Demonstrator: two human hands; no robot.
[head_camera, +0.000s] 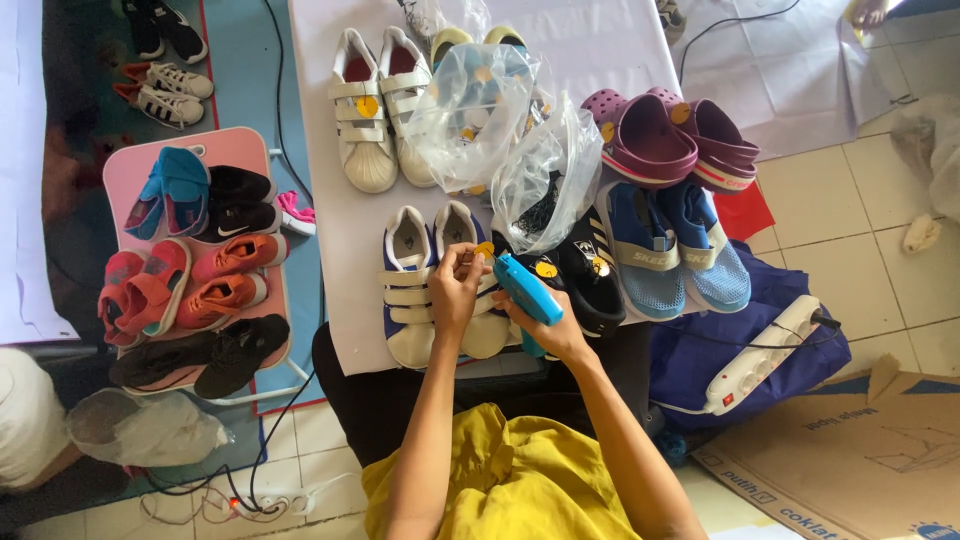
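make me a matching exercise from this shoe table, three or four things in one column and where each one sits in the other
Things:
1. blue plastic tagging gun
2. purple rubber clogs
3. clear crumpled plastic bag
4. white plastic power strip

Places:
A. on the dark blue cloth at the right
B. in the right hand
C. far right of the back row
D. over the yellow-trimmed shoes in the back row

Pairs: 1-B, 2-C, 3-D, 4-A

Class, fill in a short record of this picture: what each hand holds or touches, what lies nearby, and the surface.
Left hand: pinching a round yellow tag over a white and blue shoe
Right hand: gripping a blue tagging gun
Nearby: black shoe, blue mesh shoes, clear plastic bags
Surface: white sheet
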